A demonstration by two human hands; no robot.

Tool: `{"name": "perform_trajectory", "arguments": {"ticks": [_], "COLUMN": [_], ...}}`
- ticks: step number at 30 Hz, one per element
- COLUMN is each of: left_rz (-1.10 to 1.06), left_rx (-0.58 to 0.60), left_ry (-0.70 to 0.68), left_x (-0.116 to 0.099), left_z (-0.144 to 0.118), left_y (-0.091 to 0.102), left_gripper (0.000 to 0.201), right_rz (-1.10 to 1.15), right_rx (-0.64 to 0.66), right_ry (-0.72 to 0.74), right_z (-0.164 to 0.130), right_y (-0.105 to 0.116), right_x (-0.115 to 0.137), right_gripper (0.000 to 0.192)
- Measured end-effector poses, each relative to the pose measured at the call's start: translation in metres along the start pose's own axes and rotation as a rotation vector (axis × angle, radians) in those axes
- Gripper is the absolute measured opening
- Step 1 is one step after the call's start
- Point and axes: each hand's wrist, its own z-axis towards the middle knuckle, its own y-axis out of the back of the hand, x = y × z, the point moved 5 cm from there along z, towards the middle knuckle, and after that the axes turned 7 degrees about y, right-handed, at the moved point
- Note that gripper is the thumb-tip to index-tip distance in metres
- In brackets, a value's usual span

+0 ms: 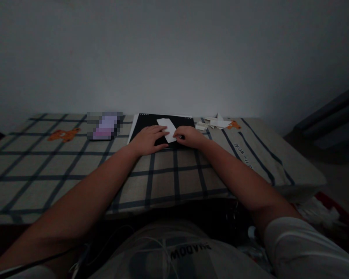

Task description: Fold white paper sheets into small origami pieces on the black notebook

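A white piece of paper [169,130] with straight, angled edges lies on a flat black sheet or pad [142,124]. My left hand [150,140] rests flat at the paper's left side, fingers stretched out and fingertips touching it. At the lower right edge of the paper, my right hand [189,136] is closed, with thumb and curled fingers pinching that edge. The fingers partly cover the paper's sides. Several folded white paper pieces [216,122] sit to the right of the black pad, one with a point standing up.
A checked cloth [163,178] covers the table. A phone-like device [106,127], blurred by pixelation, is left of the pad. Orange bear prints [64,135] show on the cloth. A pale wall [174,58] rises directly behind the table. Clutter lies below the right front edge.
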Motion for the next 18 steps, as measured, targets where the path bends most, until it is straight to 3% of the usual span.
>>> {"name": "perform_trajectory", "arguments": {"ticks": [11, 18], "left_rz": [-0.019, 0.006], "left_rx": [0.011, -0.009], "left_ry": [0.043, 0.052], "left_x": [-0.001, 0.0], "left_z": [0.003, 0.003], "left_y": [0.002, 0.003], "left_gripper": [0.053, 0.055], "right_rz": [0.05, 0.021], "right_rx": [-0.294, -0.266], "right_ry": [-0.226, -0.373], "right_z": [-0.002, -0.008], "right_y": [0.016, 0.017], "right_x": [-0.015, -0.018], "right_gripper": [0.03, 0.04]}}
